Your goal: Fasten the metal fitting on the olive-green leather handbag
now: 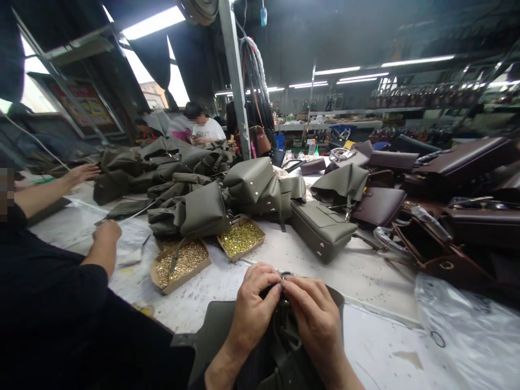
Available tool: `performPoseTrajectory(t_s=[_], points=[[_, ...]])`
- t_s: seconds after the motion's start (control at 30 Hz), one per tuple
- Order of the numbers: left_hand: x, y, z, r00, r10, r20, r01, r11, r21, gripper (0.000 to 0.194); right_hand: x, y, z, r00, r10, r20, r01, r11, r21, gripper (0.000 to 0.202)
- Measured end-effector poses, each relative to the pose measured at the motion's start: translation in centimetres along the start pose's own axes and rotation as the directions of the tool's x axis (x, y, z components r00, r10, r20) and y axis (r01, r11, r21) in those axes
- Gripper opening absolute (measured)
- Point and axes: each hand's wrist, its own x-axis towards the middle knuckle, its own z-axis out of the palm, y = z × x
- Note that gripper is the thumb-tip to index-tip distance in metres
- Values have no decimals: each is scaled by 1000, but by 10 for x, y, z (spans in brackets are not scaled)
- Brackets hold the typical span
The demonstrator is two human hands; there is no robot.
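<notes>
In front of me on the table is an olive-green handbag (pixel 221 319), its flap spread to the left and dark straps in the middle. My left hand (pixel 255 298) pinches a small part at the top of the bag between thumb and fingers. Against it, fingertips nearly touching, my right hand (pixel 317 309) pinches the same spot. A metal ring (pixel 287 274) shows just above the fingertips. The exact piece between the fingers is mostly hidden.
Beyond my hands lie a box of copper-coloured hardware (pixel 184 262) and a box of gold hardware (pixel 239 238). Piled green bags (pixel 207 208) stand behind, brown bags (pixel 377 206) to the right, near plastic wrap (pixel 467 319). At left, a co-worker's arms (pixel 101 244) reach over the table.
</notes>
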Motion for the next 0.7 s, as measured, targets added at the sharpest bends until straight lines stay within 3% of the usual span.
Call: performPoseTrajectory(t_s=[0.13,0.4,0.7], points=[[-2,4,-2,998,65,1,-65,996,62,12,6,1,-5,999,-2,46,2,1000,3,41],[-9,2,-2,995,100,30,-101,993,62,16,16,3,-6,993,92,80,-106,973,206,24],[-8,6,0,1000,-17,4,17,999,-42,12,18,4,-7,988,125,89,-144,957,253,20]])
